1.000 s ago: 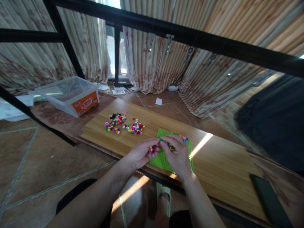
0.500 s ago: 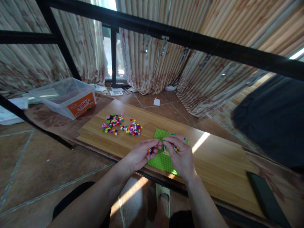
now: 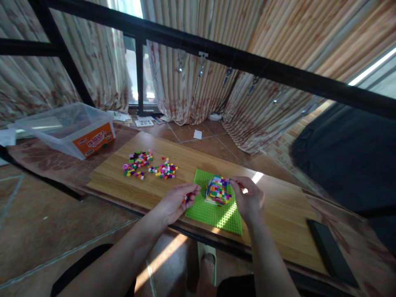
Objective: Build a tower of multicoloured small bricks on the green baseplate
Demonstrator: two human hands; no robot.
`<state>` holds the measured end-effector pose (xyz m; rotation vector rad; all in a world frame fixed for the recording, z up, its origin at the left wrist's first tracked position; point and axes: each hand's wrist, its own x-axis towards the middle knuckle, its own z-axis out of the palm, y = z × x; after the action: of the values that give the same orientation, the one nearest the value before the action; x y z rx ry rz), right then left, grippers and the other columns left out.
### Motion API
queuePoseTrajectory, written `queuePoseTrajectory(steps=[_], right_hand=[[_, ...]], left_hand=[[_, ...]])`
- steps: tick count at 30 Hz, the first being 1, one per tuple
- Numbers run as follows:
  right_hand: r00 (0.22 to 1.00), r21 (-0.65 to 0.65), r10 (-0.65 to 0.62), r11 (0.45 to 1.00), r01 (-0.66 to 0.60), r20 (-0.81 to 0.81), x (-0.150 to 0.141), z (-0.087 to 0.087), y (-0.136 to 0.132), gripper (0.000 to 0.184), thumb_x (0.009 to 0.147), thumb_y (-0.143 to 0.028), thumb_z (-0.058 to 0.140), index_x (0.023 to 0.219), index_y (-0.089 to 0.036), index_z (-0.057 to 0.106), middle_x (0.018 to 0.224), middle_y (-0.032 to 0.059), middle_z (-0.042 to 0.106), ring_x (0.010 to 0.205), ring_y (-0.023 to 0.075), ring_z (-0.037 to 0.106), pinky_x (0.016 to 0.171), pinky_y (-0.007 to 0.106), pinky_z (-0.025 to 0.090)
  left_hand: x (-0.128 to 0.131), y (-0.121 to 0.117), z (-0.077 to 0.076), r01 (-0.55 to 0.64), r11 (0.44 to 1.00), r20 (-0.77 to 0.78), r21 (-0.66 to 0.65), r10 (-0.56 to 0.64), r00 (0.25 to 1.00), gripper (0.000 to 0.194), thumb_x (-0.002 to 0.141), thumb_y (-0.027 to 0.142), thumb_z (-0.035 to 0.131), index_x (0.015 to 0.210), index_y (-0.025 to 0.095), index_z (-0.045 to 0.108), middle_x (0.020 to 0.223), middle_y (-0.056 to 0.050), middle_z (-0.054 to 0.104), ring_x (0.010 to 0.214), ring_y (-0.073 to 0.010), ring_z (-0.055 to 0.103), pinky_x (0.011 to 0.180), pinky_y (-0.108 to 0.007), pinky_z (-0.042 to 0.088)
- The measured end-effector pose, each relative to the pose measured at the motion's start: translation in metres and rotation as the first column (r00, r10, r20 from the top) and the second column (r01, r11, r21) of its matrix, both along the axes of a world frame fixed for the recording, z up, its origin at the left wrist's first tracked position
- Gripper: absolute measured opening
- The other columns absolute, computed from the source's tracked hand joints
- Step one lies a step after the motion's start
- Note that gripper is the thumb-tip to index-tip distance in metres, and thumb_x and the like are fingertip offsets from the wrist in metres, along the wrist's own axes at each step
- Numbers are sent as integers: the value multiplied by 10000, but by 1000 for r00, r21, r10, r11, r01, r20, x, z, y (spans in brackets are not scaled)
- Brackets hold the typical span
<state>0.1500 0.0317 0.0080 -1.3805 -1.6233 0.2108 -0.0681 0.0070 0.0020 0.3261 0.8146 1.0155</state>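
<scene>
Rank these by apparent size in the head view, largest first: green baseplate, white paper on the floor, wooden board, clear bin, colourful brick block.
Wooden board
Clear bin
Green baseplate
Colourful brick block
White paper

- You have a hollow-looking or solid block of small multicoloured plastic bricks [image 3: 218,190], its inside too small to make out, standing upright on the far part of the baseplate. Its top is a patchwork of colours, with rows of bricks on the sides.
- Your square, studded, bright green plastic baseplate [image 3: 201,210] lies flat, at an angle, on the wood-grain tabletop [image 3: 278,214]; a sunlit stripe crosses it.
- A few small plastic bricks, orange and dark ones among them [image 3: 186,199], sit in the curled fingers of your left hand [image 3: 177,202].
- Small loose multicoloured plastic bricks [image 3: 166,169] lie scattered in two clusters left of your baseplate.
</scene>
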Motion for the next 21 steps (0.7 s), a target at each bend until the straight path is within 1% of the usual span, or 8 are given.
queuePoseTrajectory(steps=[3,10,14,21], right_hand=[[999,18,17,1000,-17,-40,-2,-4,5,180,793,-345,599,804,-208,715,847,45,674,800,176,620,745,330,508],[999,-40,22,999,-24,-48,1,-12,12,143,751,-343,640,778,-238,733,947,43,643,910,184,608,817,342,500],[997,-87,19,996,-26,-74,0,-13,13,142,739,-337,647,784,-236,738,971,47,642,924,187,610,806,336,505],[980,-181,-29,983,-7,-198,0,-14,14,156,676,-366,705,748,-233,742,982,49,654,907,199,617,788,342,504]], left_hand=[[0,0,0,-1,1000,-13,0,1,1000,54,752,112,640,738,94,689,705,-43,618,537,-35,503,508,-132,439],[-3,0,1,2,1000,-25,9,-2,1000,65,757,106,629,748,92,691,731,-43,611,550,-36,502,513,-133,434],[-4,0,0,12,1000,-46,10,-11,999,71,762,128,631,742,93,690,732,-39,605,551,-36,505,510,-133,434],[-4,0,2,13,1000,-72,-4,-13,997,81,771,132,624,733,91,683,728,-33,601,539,-30,501,508,-128,431]])
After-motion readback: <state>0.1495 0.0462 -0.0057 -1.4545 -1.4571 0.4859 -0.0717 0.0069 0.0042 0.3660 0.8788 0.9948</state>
